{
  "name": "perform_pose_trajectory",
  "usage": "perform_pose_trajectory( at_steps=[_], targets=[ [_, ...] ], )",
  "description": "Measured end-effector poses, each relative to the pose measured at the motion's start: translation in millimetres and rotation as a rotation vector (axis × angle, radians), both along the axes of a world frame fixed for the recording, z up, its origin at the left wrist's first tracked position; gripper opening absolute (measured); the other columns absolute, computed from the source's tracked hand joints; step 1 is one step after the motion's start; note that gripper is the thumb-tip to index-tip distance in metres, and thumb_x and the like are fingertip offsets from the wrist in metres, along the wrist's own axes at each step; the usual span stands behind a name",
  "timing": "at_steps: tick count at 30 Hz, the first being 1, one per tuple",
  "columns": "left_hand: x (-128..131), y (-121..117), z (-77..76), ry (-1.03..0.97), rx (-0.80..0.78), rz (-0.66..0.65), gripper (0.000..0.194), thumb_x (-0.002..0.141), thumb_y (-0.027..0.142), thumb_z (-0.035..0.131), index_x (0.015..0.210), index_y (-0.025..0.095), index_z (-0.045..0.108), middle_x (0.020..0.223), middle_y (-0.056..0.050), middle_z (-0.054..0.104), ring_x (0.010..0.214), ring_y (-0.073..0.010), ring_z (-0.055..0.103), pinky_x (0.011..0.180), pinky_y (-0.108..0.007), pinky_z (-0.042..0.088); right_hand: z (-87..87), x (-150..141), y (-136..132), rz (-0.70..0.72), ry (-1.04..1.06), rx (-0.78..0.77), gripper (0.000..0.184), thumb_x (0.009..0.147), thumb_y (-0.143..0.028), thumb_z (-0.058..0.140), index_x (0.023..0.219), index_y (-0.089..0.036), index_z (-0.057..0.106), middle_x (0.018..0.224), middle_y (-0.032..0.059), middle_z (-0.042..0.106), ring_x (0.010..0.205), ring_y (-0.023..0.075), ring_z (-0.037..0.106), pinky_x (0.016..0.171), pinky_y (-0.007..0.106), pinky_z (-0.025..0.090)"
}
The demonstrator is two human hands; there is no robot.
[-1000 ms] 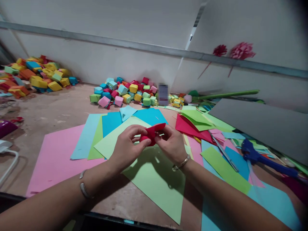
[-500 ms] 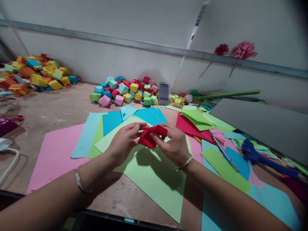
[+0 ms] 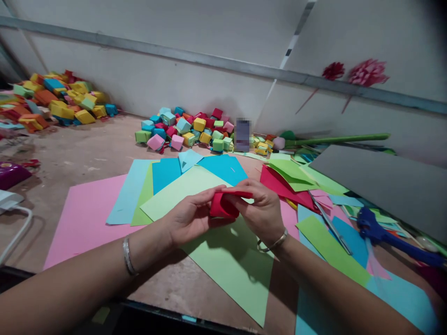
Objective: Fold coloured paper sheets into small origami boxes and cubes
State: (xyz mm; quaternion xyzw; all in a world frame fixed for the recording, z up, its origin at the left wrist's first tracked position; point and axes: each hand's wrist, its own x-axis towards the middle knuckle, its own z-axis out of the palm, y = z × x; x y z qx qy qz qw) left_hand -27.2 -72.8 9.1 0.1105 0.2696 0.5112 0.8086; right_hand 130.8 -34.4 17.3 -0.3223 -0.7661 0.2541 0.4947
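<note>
Between both hands, above the pale green sheet [image 3: 240, 265], is a small piece of folded red paper [image 3: 223, 207], bent into an open box-like shape. My left hand [image 3: 192, 214] holds its left side, fingers underneath and behind, thumb along the top edge. From the right, my right hand [image 3: 263, 207] grips the paper with the thumb at its inner face and the fingers on the upper flap. Part of the paper is covered by the fingers. Under and around the hands lie blue sheets [image 3: 167, 174] and a pink sheet [image 3: 87, 221].
Small folded paper cubes are heaped at the back middle [image 3: 199, 124] and far left [image 3: 63, 109]. A pixelated phone-like object [image 3: 243, 135] stands behind. On the right are metal scissors or tweezers [image 3: 331, 223], a blue glue gun [image 3: 394, 237] and a large grey board [image 3: 384, 181]. A white cable [image 3: 26, 223] lies left.
Both hands have shifted slightly right and down in view with the red paper. The paper is turned, its upper flap now seen nearly edge-on, and the left fingers have moved further under it.
</note>
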Motion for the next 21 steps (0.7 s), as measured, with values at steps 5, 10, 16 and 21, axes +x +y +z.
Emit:
perform_pose_trajectory(
  at_steps=[5, 10, 16, 21],
  targets=[
    [3.0, 0.2, -4.0, -0.037, -0.029, -0.026, 0.030, 0.098, 0.023, 0.042, 0.102, 0.003, 0.064, 0.093, -0.015, 0.070, 0.077, -0.0197, 0.070, 0.077, -0.035, 0.059, 3.3, -1.6, 0.3, -0.166, -0.037, 0.087, 0.012, 0.068, -0.010, 0.070, 0.073, -0.020, 0.064, 0.078, -0.0001, 0.062, 0.075, 0.0158, 0.058, 0.066, 0.029, 0.046],
    [3.1, -0.7, -4.0, -0.058, -0.046, -0.018, 0.030, 0.098, 0.022, 0.040, 0.093, 0.004, 0.064, 0.087, -0.013, 0.069, 0.073, -0.0175, 0.069, 0.073, -0.031, 0.060, 6.8, 1.7, 1.6, -0.100, -0.122, 0.246, 0.013, 0.073, -0.014, 0.067, 0.068, -0.019, 0.056, 0.079, 0.0021, 0.055, 0.078, 0.0171, 0.054, 0.067, 0.030, 0.045],
    [6.0, -2.8, -1.5, 0.020, -0.022, 0.003, 0.024, 0.096, 0.022, 0.046, 0.092, 0.007, 0.065, 0.090, -0.011, 0.069, 0.076, -0.0169, 0.067, 0.076, -0.033, 0.059, 21.2, 4.9, 4.2, -0.100, -0.504, 0.587, 0.026, 0.088, -0.009, 0.045, 0.067, -0.019, 0.056, 0.075, 0.0071, 0.060, 0.073, 0.0187, 0.049, 0.067, 0.032, 0.040],
    [8.6, -6.2, 3.4, 0.086, 0.030, 0.004, 0.017, 0.093, 0.019, 0.053, 0.092, 0.010, 0.067, 0.090, -0.008, 0.069, 0.078, -0.0159, 0.066, 0.075, -0.031, 0.057, 36.1, 8.7, 4.7, -0.057, -0.672, 0.717, 0.033, 0.092, -0.009, 0.039, 0.068, -0.018, 0.059, 0.077, 0.0097, 0.062, 0.075, 0.0199, 0.047, 0.068, 0.033, 0.041]
  ],
)
